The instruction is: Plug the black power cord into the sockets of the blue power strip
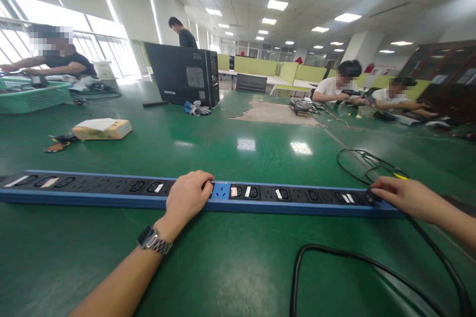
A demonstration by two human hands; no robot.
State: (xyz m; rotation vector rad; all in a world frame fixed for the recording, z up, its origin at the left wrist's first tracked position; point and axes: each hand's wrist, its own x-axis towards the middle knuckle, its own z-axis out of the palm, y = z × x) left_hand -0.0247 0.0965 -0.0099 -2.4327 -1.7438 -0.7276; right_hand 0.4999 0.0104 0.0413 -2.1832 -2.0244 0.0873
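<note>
A long blue power strip (92, 189) with black sockets lies across the green table in front of me. My left hand (188, 197), a watch on its wrist, rests over the strip's middle with fingers curled onto it beside a light-blue block (221, 190). My right hand (399, 195) lies on the strip's right end, fingers stretched toward the last sockets, where a thick black cable (372, 265) leaves the strip and loops over the table near me.
A cardboard box (102, 129) lies at left, a green basket (33, 96) at far left, a black computer case (184, 74) at the back, thin black wires (366, 163) at right. Several other people sit around the table, and one stands behind the case.
</note>
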